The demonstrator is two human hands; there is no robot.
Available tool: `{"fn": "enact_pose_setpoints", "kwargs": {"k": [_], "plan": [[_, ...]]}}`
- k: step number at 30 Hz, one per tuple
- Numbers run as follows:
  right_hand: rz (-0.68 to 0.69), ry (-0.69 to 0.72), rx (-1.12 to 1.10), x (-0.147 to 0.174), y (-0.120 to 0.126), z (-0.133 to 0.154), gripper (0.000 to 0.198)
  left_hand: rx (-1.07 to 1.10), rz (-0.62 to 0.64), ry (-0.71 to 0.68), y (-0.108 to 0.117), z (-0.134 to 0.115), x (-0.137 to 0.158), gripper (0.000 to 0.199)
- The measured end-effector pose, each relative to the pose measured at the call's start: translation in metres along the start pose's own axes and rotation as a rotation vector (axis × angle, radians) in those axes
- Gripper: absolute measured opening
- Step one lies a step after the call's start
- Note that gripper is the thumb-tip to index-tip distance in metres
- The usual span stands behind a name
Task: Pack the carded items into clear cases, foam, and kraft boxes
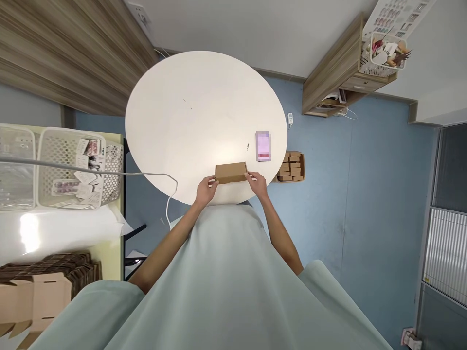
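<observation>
A small brown cardboard box (231, 173), closed up, is held level at the near edge of the round white table (189, 107). My left hand (206, 190) pinches its left end between thumb and fingers. At the opposite end, my right hand (257, 184) grips the right corner the same way. To the right of the box lies a flat pink-and-purple item (263, 146), blurred so its kind cannot be made out. A small dark mark sits on the tabletop between them.
An open carton (303, 167) of small brown boxes stands on the floor, right. On the left side table are white baskets (47, 170) with packaged items and a stack of unfolded cardboard (51, 296). A grey cable (153, 173) crosses the table's left edge. A wooden cabinet (335, 68) stands far right.
</observation>
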State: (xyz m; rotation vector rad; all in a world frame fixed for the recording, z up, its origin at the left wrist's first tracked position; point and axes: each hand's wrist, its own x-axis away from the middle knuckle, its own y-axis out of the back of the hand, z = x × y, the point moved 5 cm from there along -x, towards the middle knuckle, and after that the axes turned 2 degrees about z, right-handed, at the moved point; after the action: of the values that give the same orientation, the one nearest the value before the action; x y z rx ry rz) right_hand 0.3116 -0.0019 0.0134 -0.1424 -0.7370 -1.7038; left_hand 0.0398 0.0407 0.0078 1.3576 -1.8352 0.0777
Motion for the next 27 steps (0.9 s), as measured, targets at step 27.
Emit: {"fn": "enact_pose_setpoints", "kwargs": {"k": [27], "plan": [[0.177, -0.187, -0.427, 0.056, 0.085, -0.101, 0.055, 0.403, -0.059, 0.135, -0.136, 0.009, 0.084, 0.045]]}}
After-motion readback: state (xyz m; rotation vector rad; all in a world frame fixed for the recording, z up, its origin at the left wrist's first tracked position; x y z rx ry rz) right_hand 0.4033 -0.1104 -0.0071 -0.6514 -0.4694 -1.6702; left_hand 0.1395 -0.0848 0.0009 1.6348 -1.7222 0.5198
